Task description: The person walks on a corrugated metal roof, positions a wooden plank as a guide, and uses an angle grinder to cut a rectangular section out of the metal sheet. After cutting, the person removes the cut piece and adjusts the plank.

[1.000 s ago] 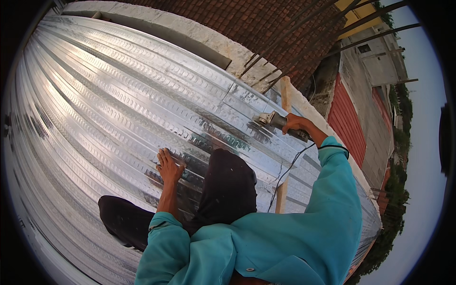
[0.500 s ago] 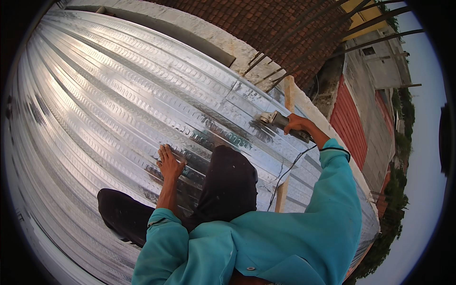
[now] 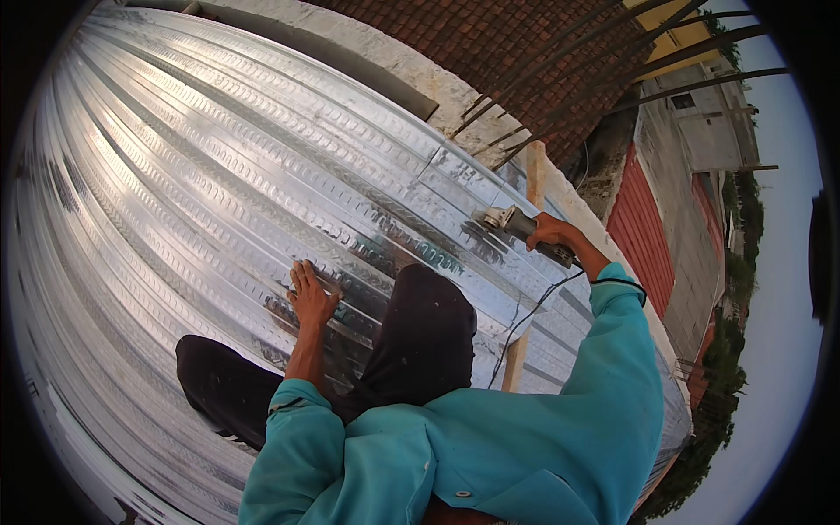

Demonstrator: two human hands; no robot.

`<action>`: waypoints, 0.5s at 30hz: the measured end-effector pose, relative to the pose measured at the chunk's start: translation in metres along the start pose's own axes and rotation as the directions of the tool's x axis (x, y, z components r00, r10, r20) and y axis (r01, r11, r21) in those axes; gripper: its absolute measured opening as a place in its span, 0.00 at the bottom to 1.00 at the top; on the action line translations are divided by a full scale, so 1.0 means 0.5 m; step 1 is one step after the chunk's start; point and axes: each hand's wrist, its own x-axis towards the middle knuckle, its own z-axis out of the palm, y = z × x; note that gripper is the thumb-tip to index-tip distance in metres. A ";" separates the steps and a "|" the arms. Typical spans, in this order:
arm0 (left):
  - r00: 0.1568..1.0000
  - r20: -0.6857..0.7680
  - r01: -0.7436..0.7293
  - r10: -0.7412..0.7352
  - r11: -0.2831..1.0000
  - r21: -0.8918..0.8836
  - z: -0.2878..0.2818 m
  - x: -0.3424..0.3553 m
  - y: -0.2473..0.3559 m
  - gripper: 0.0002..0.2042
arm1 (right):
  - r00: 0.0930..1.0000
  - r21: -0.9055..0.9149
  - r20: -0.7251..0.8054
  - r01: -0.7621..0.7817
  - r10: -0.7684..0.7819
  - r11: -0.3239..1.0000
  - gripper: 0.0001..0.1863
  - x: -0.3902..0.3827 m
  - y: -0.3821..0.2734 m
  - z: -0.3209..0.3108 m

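Two hands (image 3: 312,299) (image 3: 551,231), right around one grinder (image 3: 518,225), left on metal sheeting (image 3: 201,188)

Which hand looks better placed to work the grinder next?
Likely the right hand: it grips the grinder. The left hand rests flat on the decking, away from the grinder.

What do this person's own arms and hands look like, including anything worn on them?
The left hand and the right hand are both bare, with no gloves visible. Long teal sleeves cover the upper arms and end partway down the forearms, leaving the wrists uncovered. A thin dark band shows near the right cuff; whether it is trim is unclear.
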 end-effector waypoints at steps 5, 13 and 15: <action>1.000 0.012 0.015 -0.015 1.000 0.009 -0.008 -0.005 0.000 0.59 | 0.999 0.017 -0.043 0.020 -0.019 1.000 0.34 -0.009 -0.021 0.005; 1.000 -0.002 -0.015 0.015 1.000 0.028 -0.003 -0.002 -0.003 0.58 | 0.999 -0.019 -0.022 0.039 -0.040 0.999 0.32 0.009 -0.011 0.012; 0.999 -0.029 -0.014 0.015 0.999 0.029 0.007 0.001 -0.015 0.58 | 0.999 -0.030 -0.029 0.042 -0.043 0.999 0.32 0.010 -0.023 0.013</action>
